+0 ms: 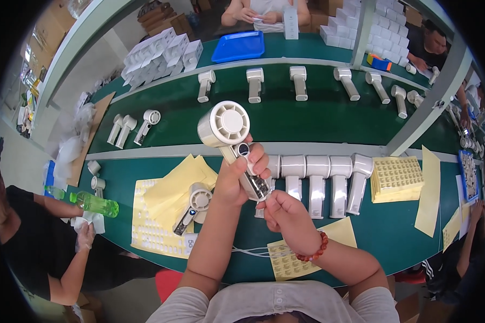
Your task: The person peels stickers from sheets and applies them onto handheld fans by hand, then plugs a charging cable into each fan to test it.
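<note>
A white handheld fan (224, 125) is raised over the table, tilted, with its round grille at the upper left. My left hand (233, 180) is closed around its handle, which has a small round dark display and a dark opening near the lower end. My right hand (292, 218) pinches at the bottom tip of that handle; whatever sits between its fingertips is too small to make out. Below my left wrist, a second fan (200, 199) rests on yellow label sheets (173, 185). White cables (253, 251) run across the table between my forearms.
Several fans (316, 185) stand in a row beyond my right hand, beside a stack of label sheets (397, 179). More fans lie along the green conveyor belt (277, 126). A green bottle (95, 204) lies at left near a co-worker's gloved hand (85, 237). Metal posts (425, 121) frame the bench.
</note>
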The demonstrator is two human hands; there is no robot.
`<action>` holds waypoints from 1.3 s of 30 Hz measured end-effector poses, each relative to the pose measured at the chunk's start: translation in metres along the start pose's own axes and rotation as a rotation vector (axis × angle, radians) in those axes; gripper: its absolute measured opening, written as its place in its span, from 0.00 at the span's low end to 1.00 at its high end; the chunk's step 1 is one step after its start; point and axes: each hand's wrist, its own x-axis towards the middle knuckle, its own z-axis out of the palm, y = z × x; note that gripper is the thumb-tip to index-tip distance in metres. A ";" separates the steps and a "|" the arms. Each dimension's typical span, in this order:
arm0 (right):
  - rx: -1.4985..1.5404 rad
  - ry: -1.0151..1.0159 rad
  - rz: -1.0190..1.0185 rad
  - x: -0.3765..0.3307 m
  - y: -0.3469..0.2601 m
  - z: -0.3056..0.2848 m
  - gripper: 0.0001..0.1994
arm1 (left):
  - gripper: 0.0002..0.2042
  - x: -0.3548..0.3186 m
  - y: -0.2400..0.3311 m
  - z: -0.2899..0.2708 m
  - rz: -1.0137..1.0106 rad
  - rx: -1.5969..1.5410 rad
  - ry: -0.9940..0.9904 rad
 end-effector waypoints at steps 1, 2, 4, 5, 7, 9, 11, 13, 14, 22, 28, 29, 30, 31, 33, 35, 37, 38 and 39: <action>-0.002 0.003 -0.004 0.000 0.000 0.000 0.13 | 0.22 -0.001 0.001 -0.001 -0.027 -0.013 -0.016; -0.025 -0.027 0.003 0.000 -0.001 0.000 0.14 | 0.22 -0.001 0.002 -0.002 -0.053 -0.026 -0.031; -0.050 -0.084 -0.009 -0.004 0.001 0.002 0.14 | 0.22 -0.002 0.002 -0.001 -0.078 -0.093 -0.084; -0.050 -0.083 -0.007 -0.006 0.001 0.004 0.14 | 0.23 -0.001 0.002 0.000 -0.094 -0.141 -0.124; -0.014 -0.078 0.011 -0.007 -0.001 0.006 0.13 | 0.24 -0.001 0.003 0.001 -0.114 -0.172 -0.180; -0.025 -0.093 0.008 -0.007 0.001 0.005 0.14 | 0.22 0.000 0.005 0.006 -0.141 -0.183 -0.215; -0.032 -0.107 0.004 -0.008 0.003 0.005 0.14 | 0.22 -0.001 0.005 0.007 -0.134 -0.166 -0.210; -0.033 -0.147 -0.022 -0.008 0.003 0.006 0.14 | 0.21 0.000 0.005 0.006 -0.162 -0.223 -0.245; -0.032 -0.149 -0.030 -0.007 0.003 0.006 0.14 | 0.21 -0.002 0.005 0.009 -0.149 -0.214 -0.210; -0.132 -0.162 -0.116 -0.013 -0.009 -0.002 0.15 | 0.19 0.002 -0.003 0.011 -0.035 -0.106 0.137; -0.277 -0.186 -0.010 -0.032 0.001 -0.014 0.09 | 0.14 0.058 0.003 -0.024 -0.067 0.633 0.684; -0.407 -0.132 -0.054 -0.041 -0.003 -0.021 0.06 | 0.15 0.067 0.003 -0.029 -0.103 0.786 0.698; -0.660 -0.116 -0.217 -0.048 -0.007 -0.035 0.06 | 0.16 0.076 0.005 -0.046 -0.134 0.895 0.710; -0.914 -0.107 -0.384 -0.056 -0.009 -0.050 0.06 | 0.17 0.083 0.007 -0.068 -0.156 1.008 0.724; -0.925 0.045 -0.374 -0.075 -0.006 -0.075 0.04 | 0.18 0.094 0.003 -0.100 -0.158 1.051 0.728; -1.014 0.175 -0.305 -0.099 -0.008 -0.097 0.05 | 0.20 0.101 -0.002 -0.116 -0.148 1.436 0.765; -1.121 0.326 -0.238 -0.115 -0.007 -0.111 0.06 | 0.22 0.103 -0.003 -0.128 -0.163 1.628 0.743; -1.146 0.466 -0.242 -0.118 -0.007 -0.115 0.08 | 0.24 0.100 0.002 -0.142 -0.194 1.774 0.741; -1.096 0.578 -0.208 -0.118 -0.008 -0.121 0.10 | 0.25 0.100 0.000 -0.144 -0.233 1.917 0.725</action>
